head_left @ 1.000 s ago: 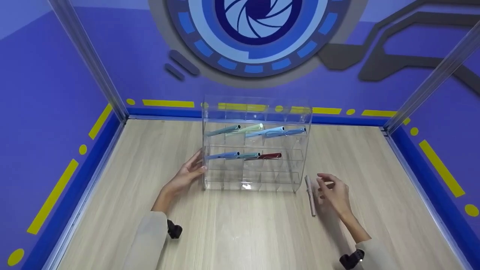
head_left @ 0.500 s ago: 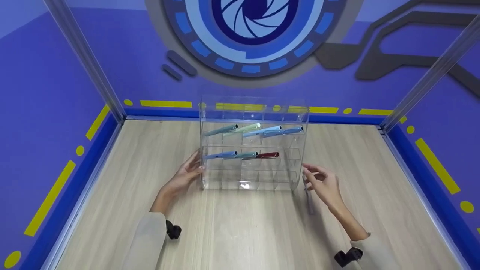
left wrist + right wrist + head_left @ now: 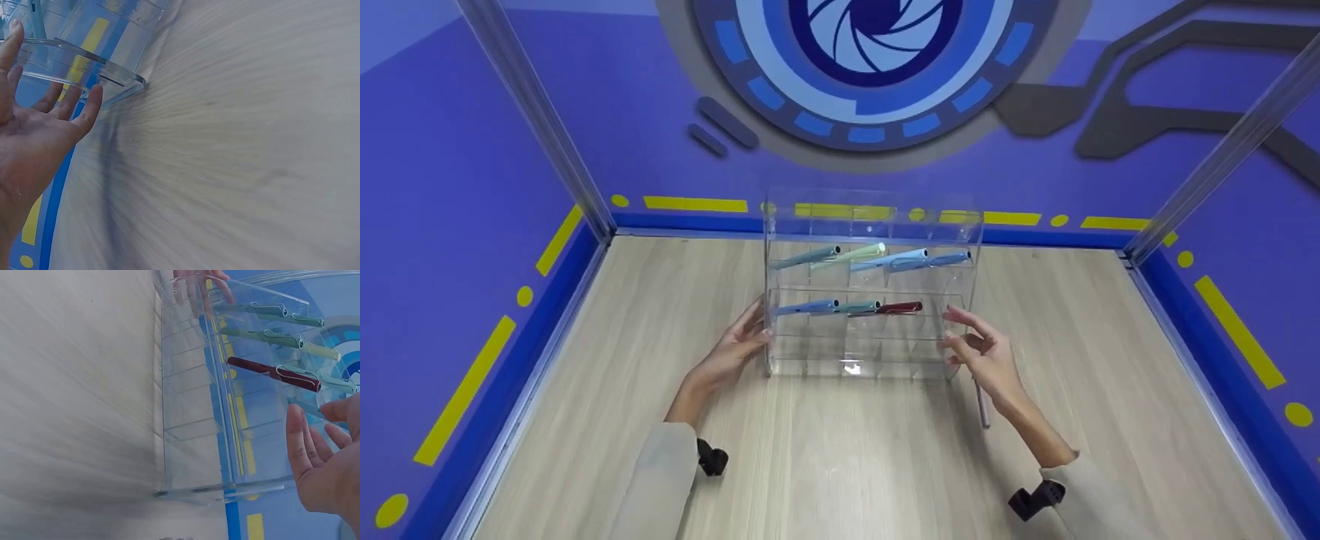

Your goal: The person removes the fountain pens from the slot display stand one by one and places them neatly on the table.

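A clear acrylic pen rack (image 3: 861, 367) stands on the table with two rows of pens in it. Its upper row has a teal pen, a pale green pen (image 3: 862, 256) and blue ones; lower down lie a blue pen (image 3: 810, 307), a teal pen (image 3: 861, 307) and a dark red pen (image 3: 275, 374). My left hand (image 3: 729, 354) rests against the rack's left side, fingers extended. My right hand (image 3: 988, 360) is at the rack's lower right, fingers loosely bent, thumb apart, nothing between them. A greyish-pink pen (image 3: 982, 406) lies on the table, partly hidden by that hand.
The wooden table (image 3: 825, 465) ends at blue printed panels (image 3: 690, 180) on the back and both sides. Metal posts (image 3: 547, 135) stand in the back corners. Black wrist cameras (image 3: 711, 457) sit at both sleeves.
My right hand has moved left and forward from beside the lone pen to the rack's right side. That pen stays on the table. The left hand keeps its place on the rack.
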`<state>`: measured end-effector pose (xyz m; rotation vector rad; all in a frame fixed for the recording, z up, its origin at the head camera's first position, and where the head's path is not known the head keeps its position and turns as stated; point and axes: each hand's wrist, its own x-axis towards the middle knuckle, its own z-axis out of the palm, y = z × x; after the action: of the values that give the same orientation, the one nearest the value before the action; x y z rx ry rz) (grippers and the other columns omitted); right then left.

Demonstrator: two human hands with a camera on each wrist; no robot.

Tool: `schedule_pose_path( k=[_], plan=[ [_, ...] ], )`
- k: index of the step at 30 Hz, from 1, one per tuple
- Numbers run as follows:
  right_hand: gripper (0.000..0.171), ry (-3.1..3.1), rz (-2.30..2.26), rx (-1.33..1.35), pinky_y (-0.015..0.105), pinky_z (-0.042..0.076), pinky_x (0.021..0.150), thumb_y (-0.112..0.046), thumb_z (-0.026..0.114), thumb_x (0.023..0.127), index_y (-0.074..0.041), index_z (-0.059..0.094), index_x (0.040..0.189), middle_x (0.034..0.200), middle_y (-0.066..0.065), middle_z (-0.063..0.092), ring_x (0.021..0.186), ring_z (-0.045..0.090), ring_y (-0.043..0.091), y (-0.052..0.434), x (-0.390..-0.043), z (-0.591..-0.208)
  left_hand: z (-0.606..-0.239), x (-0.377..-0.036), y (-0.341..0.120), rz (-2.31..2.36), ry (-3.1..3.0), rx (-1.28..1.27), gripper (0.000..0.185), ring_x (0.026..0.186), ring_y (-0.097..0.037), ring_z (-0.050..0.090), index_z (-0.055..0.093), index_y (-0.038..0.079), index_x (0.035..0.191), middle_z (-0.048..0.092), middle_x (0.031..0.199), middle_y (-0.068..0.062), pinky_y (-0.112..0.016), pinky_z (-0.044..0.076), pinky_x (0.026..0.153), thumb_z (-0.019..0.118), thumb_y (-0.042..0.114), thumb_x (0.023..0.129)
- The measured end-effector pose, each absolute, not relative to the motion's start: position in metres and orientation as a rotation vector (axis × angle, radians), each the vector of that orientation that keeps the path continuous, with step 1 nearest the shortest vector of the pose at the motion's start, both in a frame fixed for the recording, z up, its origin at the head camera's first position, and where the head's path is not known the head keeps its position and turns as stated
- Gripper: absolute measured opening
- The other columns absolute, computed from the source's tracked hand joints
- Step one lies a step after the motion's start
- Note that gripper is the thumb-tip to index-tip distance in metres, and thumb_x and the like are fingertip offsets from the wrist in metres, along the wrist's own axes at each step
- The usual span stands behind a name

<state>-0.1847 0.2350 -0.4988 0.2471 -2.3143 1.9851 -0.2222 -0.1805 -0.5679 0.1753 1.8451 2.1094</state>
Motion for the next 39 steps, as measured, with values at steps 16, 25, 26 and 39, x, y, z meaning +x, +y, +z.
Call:
schedule_pose_path(
  k=[16,25,26,39],
  plan=[
    [0.053,-2.262,2.241,0.282,0.028,0.065,0.072,-0.003,0.057,0.103,-0.004,0.043,0.154,0.155,0.02,0.048,0.09,0.076,0.013,0.187,-0.202,-0.5,-0.571,-0.222,-0.181,2.124,1.819,0.204,0.073,0.161,-0.031,0.008,0.009,0.024,0.166,0.008,0.174,-0.01,-0.05,0.012,0.132,0.051,0.013,0.108],
    [0.039,-2.251,2.304,0.229,0.039,0.066,0.073,-0.005,0.052,0.106,-0.006,0.054,0.145,0.133,0.018,0.064,0.089,0.077,0.017,0.175,-0.215,-0.493,-0.569,-0.226,-0.18,2.059,1.845,0.21,0.076,0.162,-0.028,-0.006,0.001,0.025,0.166,-0.005,0.174,-0.01,-0.047,0.004,0.133,0.05,0.027,0.109],
    [0.038,-2.263,2.302,0.231,0.04,0.066,0.074,-0.006,0.053,0.106,-0.006,0.054,0.144,0.132,0.017,0.065,0.089,0.077,0.017,0.174,-0.216,-0.493,-0.57,-0.226,-0.18,2.056,1.847,0.206,0.076,0.162,-0.028,-0.006,0.001,0.025,0.166,-0.005,0.174,-0.009,-0.047,0.004,0.133,0.051,0.028,0.109],
    [0.036,-2.164,2.333,0.243,0.047,0.064,0.084,-0.012,0.042,0.111,0.0,0.046,0.145,0.137,0.022,0.061,0.103,0.075,0.023,0.168,-0.206,-0.499,-0.572,-0.222,-0.182,1.986,1.881,0.208,0.075,0.162,-0.028,-0.007,0.0,0.027,0.166,-0.007,0.174,-0.01,-0.047,0.005,0.133,0.048,0.03,0.109]
  ],
)
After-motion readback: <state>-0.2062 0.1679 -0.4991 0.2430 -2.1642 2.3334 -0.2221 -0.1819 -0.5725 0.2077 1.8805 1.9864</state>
